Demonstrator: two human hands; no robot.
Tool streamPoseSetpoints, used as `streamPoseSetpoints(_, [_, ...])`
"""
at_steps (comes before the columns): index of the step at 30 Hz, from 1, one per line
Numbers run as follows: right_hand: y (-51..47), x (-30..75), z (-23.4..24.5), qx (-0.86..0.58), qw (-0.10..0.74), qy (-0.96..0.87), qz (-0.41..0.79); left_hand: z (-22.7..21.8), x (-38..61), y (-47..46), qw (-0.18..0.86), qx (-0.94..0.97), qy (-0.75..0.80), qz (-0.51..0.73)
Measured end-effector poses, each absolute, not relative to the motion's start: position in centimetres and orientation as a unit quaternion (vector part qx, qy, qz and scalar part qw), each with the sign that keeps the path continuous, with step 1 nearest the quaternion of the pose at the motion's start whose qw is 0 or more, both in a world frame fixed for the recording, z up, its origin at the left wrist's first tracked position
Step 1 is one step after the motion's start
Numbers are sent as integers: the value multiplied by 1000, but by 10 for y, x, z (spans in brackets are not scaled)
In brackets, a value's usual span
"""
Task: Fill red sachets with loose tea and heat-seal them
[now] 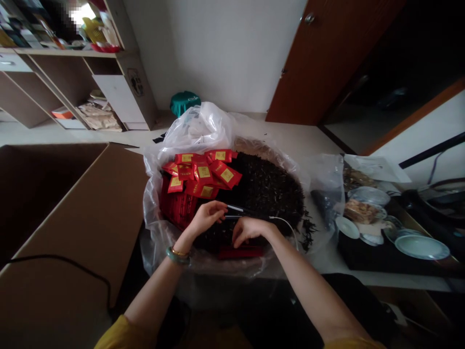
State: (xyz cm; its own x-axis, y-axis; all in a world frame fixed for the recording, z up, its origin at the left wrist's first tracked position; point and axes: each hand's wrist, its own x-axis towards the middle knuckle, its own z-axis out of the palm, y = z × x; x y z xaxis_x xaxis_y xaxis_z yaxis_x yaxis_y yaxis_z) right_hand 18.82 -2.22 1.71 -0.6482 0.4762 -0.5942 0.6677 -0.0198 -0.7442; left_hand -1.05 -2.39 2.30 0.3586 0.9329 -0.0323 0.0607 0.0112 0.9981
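Note:
My left hand [209,216] is closed, thumb and fingertips together, beside the pale edge of a dark flat device [236,209]; whether it grips anything is hidden. Lower and to the right, my right hand [250,229] bends down over the dark dried leaves [272,186] with its fingertips drawn together; I cannot make out anything in them. A white cable [286,224] runs from the device behind my right wrist. Red sachets with gold labels [203,173] lie piled beyond my left hand. Flat red wrappers [181,208] are stacked below them, and another red wrapper [241,252] lies near the front rim.
A clear plastic liner [151,194] surrounds the leaves and sachets. On the left stands an open cardboard box [83,208] with a black cord across it. To the right, a dark tray [359,261] bears bowls and a lidded cup. Behind are shelves [134,92] and a brown door [316,53].

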Motion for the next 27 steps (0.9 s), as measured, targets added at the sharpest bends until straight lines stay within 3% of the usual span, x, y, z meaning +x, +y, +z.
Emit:
streamPoseSetpoints(5, [-21,190,22,384,92,726,-563,18,-21,-36,531,725,407,163])
streamPoseSetpoints(8, [-20,192,29,381,80,763,-516,24,-25,-40,508,762,384,114])
streamPoseSetpoints(14, [-22,200,52,403,-4,776,-485,36,-27,-45,523,734,418,116])
streamPoseSetpoints(22, [-24,200,57,404,-57,733,-544,33,-31,-50,714,548,383,208])
streamPoseSetpoints(27, [-26,199,58,369,-90,710,-593,31,-31,-52,765,484,355,234])
